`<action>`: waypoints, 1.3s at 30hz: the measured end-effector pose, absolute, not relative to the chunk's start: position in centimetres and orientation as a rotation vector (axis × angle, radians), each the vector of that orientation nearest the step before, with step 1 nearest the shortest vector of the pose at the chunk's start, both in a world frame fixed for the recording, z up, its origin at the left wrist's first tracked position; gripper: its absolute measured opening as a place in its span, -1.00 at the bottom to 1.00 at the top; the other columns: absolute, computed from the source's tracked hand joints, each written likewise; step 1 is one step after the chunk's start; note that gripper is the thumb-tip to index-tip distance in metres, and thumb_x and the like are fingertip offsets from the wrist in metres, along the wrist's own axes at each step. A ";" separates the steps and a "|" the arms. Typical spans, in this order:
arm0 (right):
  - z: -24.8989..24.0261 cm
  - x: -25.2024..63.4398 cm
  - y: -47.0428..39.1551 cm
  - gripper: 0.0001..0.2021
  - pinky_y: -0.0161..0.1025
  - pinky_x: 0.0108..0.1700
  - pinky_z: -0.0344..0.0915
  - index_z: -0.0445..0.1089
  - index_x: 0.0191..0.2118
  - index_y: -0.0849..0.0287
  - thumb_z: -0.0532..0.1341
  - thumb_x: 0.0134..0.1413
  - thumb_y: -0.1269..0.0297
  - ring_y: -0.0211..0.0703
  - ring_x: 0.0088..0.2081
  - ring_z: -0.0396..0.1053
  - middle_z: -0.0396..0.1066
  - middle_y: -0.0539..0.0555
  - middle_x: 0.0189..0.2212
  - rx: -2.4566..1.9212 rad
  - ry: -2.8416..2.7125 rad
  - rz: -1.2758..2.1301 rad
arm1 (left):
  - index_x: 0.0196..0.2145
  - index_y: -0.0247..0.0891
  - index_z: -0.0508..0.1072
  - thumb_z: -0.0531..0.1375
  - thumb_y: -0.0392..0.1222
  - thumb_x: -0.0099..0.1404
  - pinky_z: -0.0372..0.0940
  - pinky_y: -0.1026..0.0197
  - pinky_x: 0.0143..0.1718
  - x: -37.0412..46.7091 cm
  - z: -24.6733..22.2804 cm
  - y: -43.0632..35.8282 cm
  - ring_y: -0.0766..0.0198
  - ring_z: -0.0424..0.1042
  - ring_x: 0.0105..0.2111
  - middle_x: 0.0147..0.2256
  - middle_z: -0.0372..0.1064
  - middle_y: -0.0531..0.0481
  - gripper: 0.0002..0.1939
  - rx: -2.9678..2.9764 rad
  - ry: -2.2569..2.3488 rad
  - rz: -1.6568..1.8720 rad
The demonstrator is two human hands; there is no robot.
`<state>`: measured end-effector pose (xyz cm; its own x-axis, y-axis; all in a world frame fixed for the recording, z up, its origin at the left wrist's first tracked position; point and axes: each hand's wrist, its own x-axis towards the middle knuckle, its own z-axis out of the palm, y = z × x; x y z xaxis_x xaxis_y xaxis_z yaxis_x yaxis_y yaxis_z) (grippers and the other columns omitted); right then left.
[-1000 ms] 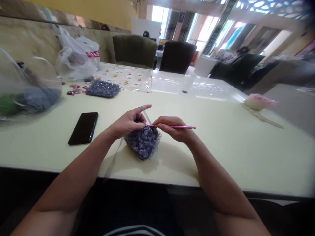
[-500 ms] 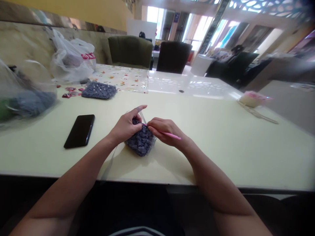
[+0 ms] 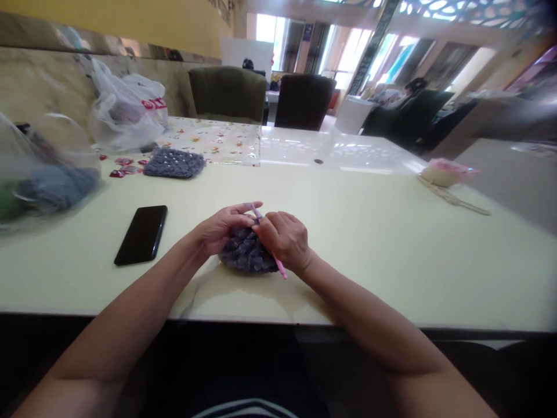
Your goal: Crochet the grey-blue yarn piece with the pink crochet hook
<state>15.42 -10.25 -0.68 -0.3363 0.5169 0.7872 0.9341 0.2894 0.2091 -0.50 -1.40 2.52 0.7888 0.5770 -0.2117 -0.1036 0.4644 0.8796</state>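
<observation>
A dark grey-blue crocheted piece [image 3: 247, 252] is held just above the table near its front edge. My left hand [image 3: 223, 227] pinches its upper left edge, with the index finger stretched out to the right. In my closed right hand [image 3: 285, 239] is a pink crochet hook [image 3: 281, 267]; its handle end points down toward me and its other end reaches up between the hands. The fingertips of both hands nearly meet at the top of the piece. Fingers partly cover the stitches there.
A black phone [image 3: 141, 235] lies left of my hands. Behind it are a flat crocheted square [image 3: 174, 162], red wrappers [image 3: 124, 168] and a white plastic bag [image 3: 126, 110]. A clear bag with yarn [image 3: 58, 183] stands far left. A pink-topped bundle [image 3: 446, 172] sits at right.
My right hand has turned over, and the hook has swung from nearly level to steeply tilted. The crocheted piece has tipped flatter, and my left hand has shifted slightly around it.
</observation>
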 end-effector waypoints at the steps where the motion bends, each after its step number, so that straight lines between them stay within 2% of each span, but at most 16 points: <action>1: -0.7 15.7 -10.2 -0.76 -0.18 -0.26 0.21 0.31 -0.35 0.13 0.05 0.39 0.25 -0.20 -0.43 0.26 0.40 0.05 -0.46 -1.236 -1.989 -0.873 | 0.14 -0.30 0.41 0.31 -0.43 0.04 0.31 0.26 -0.19 -0.6 2.5 -1.3 0.34 0.46 -0.34 -0.29 0.51 -0.01 -0.34 0.997 0.493 0.419; 4: -0.6 16.5 -10.2 -0.78 -0.17 -0.15 0.33 0.35 -0.29 0.13 0.09 0.37 0.18 -0.19 -0.34 0.38 0.48 0.07 -0.37 -1.081 -2.032 -0.786 | 0.18 -0.27 0.37 0.30 -0.46 0.02 0.30 0.28 -0.22 -0.9 2.5 -1.0 0.35 0.46 -0.36 -0.32 0.51 0.02 -0.28 0.982 0.408 0.394; 10: 0.4 17.3 -10.2 -0.84 -0.27 -0.19 0.42 0.39 -0.13 0.19 0.17 0.32 0.22 -0.20 -0.19 0.51 0.56 0.14 -0.16 -0.960 -2.045 -0.597 | 0.32 -0.23 0.18 0.32 -0.44 -0.01 0.31 0.29 -0.23 -1.4 2.9 -0.7 0.33 0.49 -0.36 -0.35 0.53 0.03 -0.07 1.000 0.407 0.411; 14: 0.4 17.3 -10.3 -0.82 -0.29 -0.21 0.41 0.40 -0.11 0.17 0.14 0.34 0.21 -0.21 -0.18 0.52 0.55 0.15 -0.09 -0.989 -2.058 -0.471 | 0.34 -0.18 0.16 0.33 -0.43 0.00 0.31 0.28 -0.25 -1.5 3.2 -0.9 0.33 0.47 -0.37 -0.34 0.51 0.03 -0.05 1.005 0.437 0.417; 17: 0.2 16.6 -10.4 -0.80 -0.29 -0.26 0.31 0.39 -0.25 0.18 0.10 0.36 0.23 -0.23 -0.30 0.46 0.54 0.12 -0.26 -1.147 -2.009 -0.552 | 0.36 -0.16 0.14 0.33 -0.43 0.02 0.28 0.31 -0.27 -1.1 3.2 -1.3 0.39 0.43 -0.41 -0.36 0.48 0.08 -0.04 1.040 0.466 0.525; 20: -0.1 15.3 -10.5 -0.71 -0.26 -0.40 0.11 0.32 -0.39 0.17 0.05 0.39 0.23 -0.28 -0.49 0.27 0.41 0.05 -0.49 -1.378 -1.903 -0.735 | 0.36 -0.15 0.12 0.32 -0.45 0.03 0.28 0.32 -0.24 -0.5 3.0 -2.0 0.41 0.42 -0.40 -0.36 0.47 0.10 -0.03 1.118 0.505 0.706; 22: -0.3 14.6 -10.6 -0.69 -0.22 -0.44 0.01 0.29 -0.40 0.16 0.04 0.40 0.21 -0.28 -0.53 0.18 0.34 0.02 -0.53 -1.449 -1.859 -0.828 | 0.35 -0.16 0.15 0.32 -0.46 0.03 0.29 0.33 -0.24 -0.2 3.0 -2.3 0.41 0.43 -0.39 -0.36 0.46 0.11 -0.06 1.096 0.530 0.725; 25: -0.3 14.7 -10.7 -0.69 -0.21 -0.41 0.04 0.29 -0.39 0.15 0.01 0.41 0.22 -0.25 -0.52 0.16 0.31 0.03 -0.53 -1.389 -1.861 -0.876 | 0.31 -0.23 0.20 0.29 -0.44 0.04 0.30 0.34 -0.30 -0.1 2.9 -2.4 0.40 0.43 -0.43 -0.38 0.47 0.08 -0.14 0.967 0.519 0.576; 28: -0.2 15.9 -10.4 -0.71 -0.22 -0.34 0.17 0.31 -0.37 0.14 0.03 0.40 0.20 -0.22 -0.48 0.22 0.32 0.03 -0.54 -1.181 -1.964 -0.853 | 0.28 -0.28 0.22 0.27 -0.45 0.02 0.33 0.33 -0.30 -0.4 3.0 -2.1 0.38 0.45 -0.43 -0.37 0.49 0.05 -0.15 0.888 0.463 0.432; 31: 0.1 17.1 -10.1 -0.78 -0.25 -0.27 0.30 0.36 -0.27 0.16 0.11 0.36 0.15 -0.21 -0.38 0.35 0.43 0.06 -0.43 -1.030 -2.040 -0.689 | 0.30 -0.27 0.19 0.29 -0.45 0.00 0.33 0.32 -0.30 -0.8 3.0 -1.6 0.36 0.46 -0.41 -0.36 0.50 0.03 -0.11 0.904 0.436 0.436; 34: 0.6 17.6 -10.2 -0.88 -0.27 -0.26 0.35 0.39 -0.18 0.18 0.17 0.31 0.25 -0.21 -0.30 0.42 0.50 0.11 -0.28 -1.008 -2.018 -0.458 | 0.33 -0.23 0.14 0.30 -0.43 0.01 0.29 0.32 -0.34 -1.2 3.0 -0.9 0.36 0.44 -0.43 -0.37 0.49 0.04 -0.07 0.963 0.427 0.484; 39: 1.7 17.5 -10.9 -0.87 -0.25 -0.28 0.37 0.44 -0.29 0.18 0.16 0.28 0.35 -0.24 -0.34 0.44 0.49 0.08 -0.35 -0.978 -1.913 -0.024 | 0.34 -0.30 0.14 0.31 -0.43 -0.02 0.25 0.29 -0.29 -1.7 3.1 -0.1 0.36 0.43 -0.40 -0.37 0.48 0.06 -0.04 1.116 0.417 0.536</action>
<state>17.48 -10.86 1.65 -0.2258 0.6173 0.7537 0.6358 0.6795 -0.3660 -1.66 -0.10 3.06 0.8002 0.5978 -0.0490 -0.1950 0.3365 0.9213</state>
